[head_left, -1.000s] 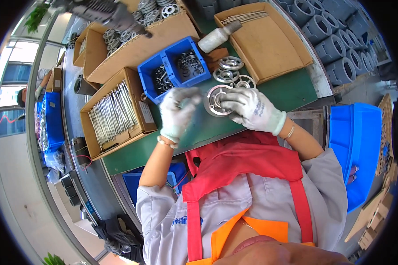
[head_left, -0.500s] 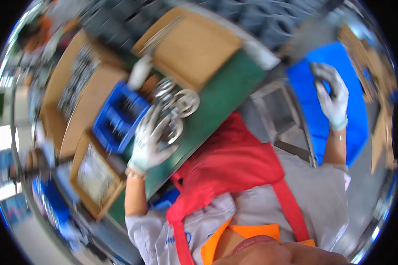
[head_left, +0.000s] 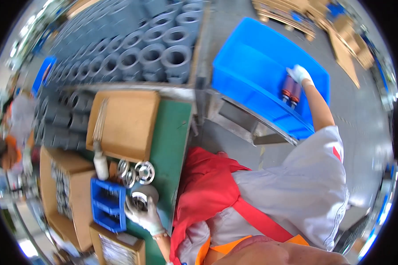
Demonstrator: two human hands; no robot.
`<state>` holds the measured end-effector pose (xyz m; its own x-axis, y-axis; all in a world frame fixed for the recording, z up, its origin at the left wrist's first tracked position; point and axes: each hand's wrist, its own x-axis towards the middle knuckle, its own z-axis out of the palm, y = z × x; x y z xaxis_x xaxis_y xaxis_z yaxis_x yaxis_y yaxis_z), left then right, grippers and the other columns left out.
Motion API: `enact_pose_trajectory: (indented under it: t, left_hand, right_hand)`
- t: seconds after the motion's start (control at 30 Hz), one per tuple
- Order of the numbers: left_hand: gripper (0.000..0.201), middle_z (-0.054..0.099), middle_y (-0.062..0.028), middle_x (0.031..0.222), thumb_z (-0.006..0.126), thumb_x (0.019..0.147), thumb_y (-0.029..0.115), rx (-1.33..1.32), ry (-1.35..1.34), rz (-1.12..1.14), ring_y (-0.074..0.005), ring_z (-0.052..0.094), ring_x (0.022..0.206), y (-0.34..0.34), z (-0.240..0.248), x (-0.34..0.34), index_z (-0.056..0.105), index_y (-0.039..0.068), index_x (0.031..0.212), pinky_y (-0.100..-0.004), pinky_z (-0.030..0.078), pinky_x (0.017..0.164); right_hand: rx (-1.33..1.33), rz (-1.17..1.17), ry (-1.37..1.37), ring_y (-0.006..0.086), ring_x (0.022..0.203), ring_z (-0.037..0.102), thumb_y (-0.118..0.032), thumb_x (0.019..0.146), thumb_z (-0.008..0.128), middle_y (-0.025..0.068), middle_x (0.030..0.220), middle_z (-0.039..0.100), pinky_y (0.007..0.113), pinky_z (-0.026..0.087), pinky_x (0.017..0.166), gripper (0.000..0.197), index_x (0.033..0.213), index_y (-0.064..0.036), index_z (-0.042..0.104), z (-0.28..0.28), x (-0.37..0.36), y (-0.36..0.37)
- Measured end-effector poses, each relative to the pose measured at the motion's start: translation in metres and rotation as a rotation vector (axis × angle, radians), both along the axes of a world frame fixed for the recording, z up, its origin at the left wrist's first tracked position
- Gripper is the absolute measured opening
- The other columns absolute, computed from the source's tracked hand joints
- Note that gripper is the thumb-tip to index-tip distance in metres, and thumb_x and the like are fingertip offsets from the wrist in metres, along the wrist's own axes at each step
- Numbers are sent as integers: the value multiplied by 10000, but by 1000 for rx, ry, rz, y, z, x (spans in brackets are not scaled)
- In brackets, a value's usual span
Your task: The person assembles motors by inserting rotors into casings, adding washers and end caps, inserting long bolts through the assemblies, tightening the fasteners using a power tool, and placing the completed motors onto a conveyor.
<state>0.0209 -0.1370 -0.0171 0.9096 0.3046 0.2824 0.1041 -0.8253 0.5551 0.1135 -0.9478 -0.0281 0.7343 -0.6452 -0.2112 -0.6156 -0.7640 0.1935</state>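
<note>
Head view | your left hand (head_left: 142,213), gloved, presses flat on a round metal part (head_left: 142,197) on the green bench (head_left: 172,132), beside the small blue bin (head_left: 107,204) | your right hand (head_left: 299,73) reaches into the large blue crate (head_left: 252,66), fingers seemingly curled on a red-banded cylinder (head_left: 290,91), though the grip is unclear.

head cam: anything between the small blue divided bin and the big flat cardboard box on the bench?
Yes: a white bottle and silver metal discs lie between the small blue bin and the cardboard box.
</note>
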Motion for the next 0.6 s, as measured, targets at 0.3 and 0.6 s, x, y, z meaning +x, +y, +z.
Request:
enact_pose_trajectory:
  t: [0.3, 0.6]
  left_hand:
    - [785, 432, -257, 1438, 789, 752, 313, -16, -145, 34, -417, 441, 1304, -14, 27, -6, 455, -27, 1375, -477, 353, 1085]
    - [523, 588, -269, 1240, 758, 672, 200, -56, -267, 149, -450, 576, 1128, -29, 39, -20, 639, 13, 1146, -481, 471, 976]
  right_hand:
    - [-210, 48, -233, 408, 1416, 307, -486, 847, 611, 178, 1497, 410, 469, 349, 1125, 737, 1422, -55, 444, -57, 43, 97]
    - [-151, 276, -51, 383, 1240, 507, -432, 959, 521, 263, 1354, 513, 451, 393, 1084, 637, 1336, 79, 465, -153, 45, -10]
